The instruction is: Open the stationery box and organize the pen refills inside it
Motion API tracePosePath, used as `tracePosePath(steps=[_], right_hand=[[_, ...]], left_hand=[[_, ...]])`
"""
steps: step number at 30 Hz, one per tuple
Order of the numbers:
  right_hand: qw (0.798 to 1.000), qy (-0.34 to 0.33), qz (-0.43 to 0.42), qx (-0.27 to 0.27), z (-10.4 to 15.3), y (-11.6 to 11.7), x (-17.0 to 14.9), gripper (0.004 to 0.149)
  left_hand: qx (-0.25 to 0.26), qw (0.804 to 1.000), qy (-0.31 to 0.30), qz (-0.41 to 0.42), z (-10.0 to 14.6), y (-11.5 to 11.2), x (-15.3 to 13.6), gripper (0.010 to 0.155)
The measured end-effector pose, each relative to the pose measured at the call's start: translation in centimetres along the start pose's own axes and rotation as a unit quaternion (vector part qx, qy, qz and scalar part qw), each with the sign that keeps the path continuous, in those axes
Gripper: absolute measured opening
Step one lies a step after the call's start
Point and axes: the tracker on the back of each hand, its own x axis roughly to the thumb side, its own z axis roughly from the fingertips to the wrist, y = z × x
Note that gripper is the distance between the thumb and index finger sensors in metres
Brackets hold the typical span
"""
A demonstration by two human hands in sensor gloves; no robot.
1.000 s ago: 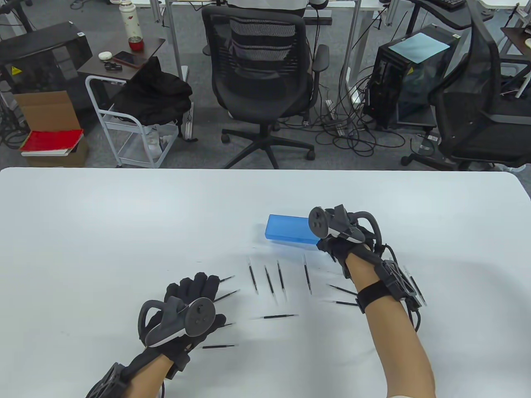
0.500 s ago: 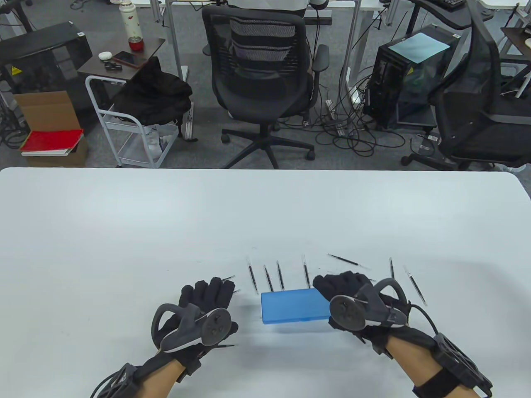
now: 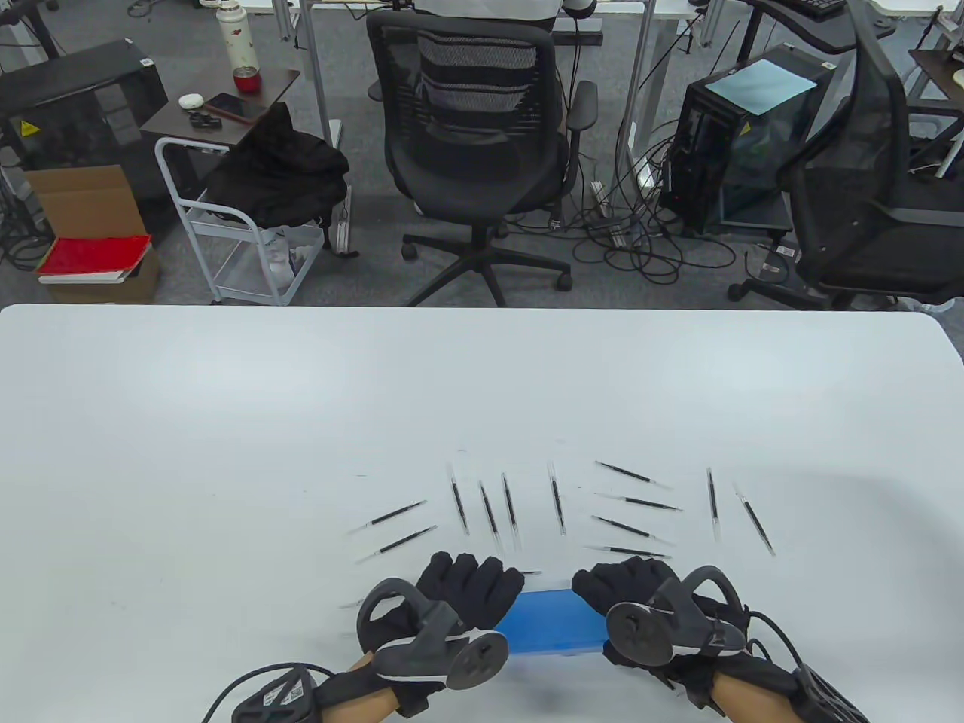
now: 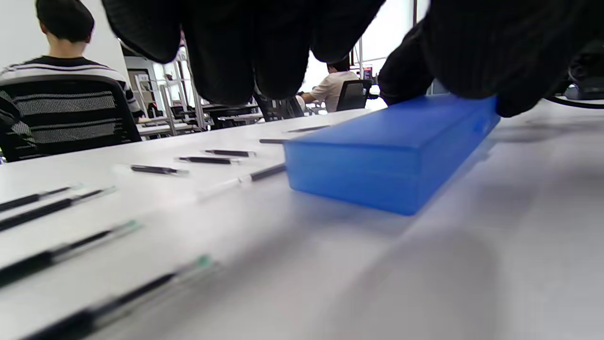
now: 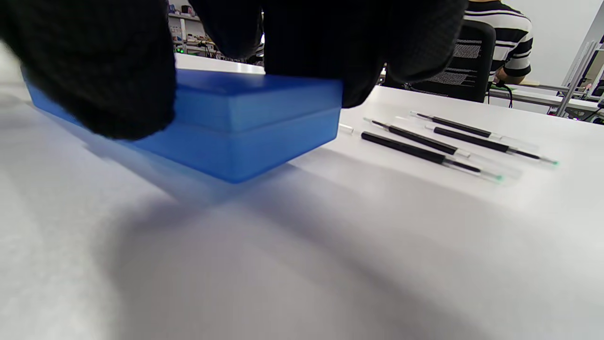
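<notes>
Item one, stationery box (image 3: 556, 622): blue, translucent, lid shut, lying flat on the white table (image 3: 226, 422) near my edge, between my two hands. Item two, my left hand (image 3: 459, 595): black glove, tracker on its back, fingers curled over the box's left end; in the left wrist view the fingertips (image 4: 226, 61) hang above the table just short of the box, so whether they grip it I cannot tell. Item three, my right hand (image 3: 640, 595): fingers curled over the right end, thumb at the near side and fingers on the lid in the right wrist view, gripping the box. Item four, pen refills (image 3: 557, 501): thin black sticks with clear tips, loose on the table in a fan beyond the box, some upright in the table view, others slanted to the left and right, one lying close against the box's far edge
</notes>
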Motion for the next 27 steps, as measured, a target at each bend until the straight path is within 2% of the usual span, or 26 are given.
tracePosePath(steps=[5, 8, 19, 27], right_hand=[[1.000, 0.000, -0.002, -0.002, -0.1, 0.9, -0.1, 0.088], [1.000, -0.001, -0.006, -0.004, 0.0, 1.0, -0.2, 0.089], [1.000, 0.005, 0.024, -0.016, 0.2, 1.1, 0.3, 0.087], [1.000, 0.000, -0.004, -0.010, 0.2, 0.8, -0.1, 0.083]], left_hand=[[-0.037, 0.999, -0.020, -0.030, -1.2, -1.3, 1.5, 0.084], [-0.030, 0.998, -0.020, -0.056, -1.6, -1.6, 1.9, 0.083], [-0.021, 0.998, -0.024, -0.045, -2.2, -1.5, 2.4, 0.083], [-0.018, 0.998, -0.019, -0.048, -2.3, -1.6, 2.6, 0.084]])
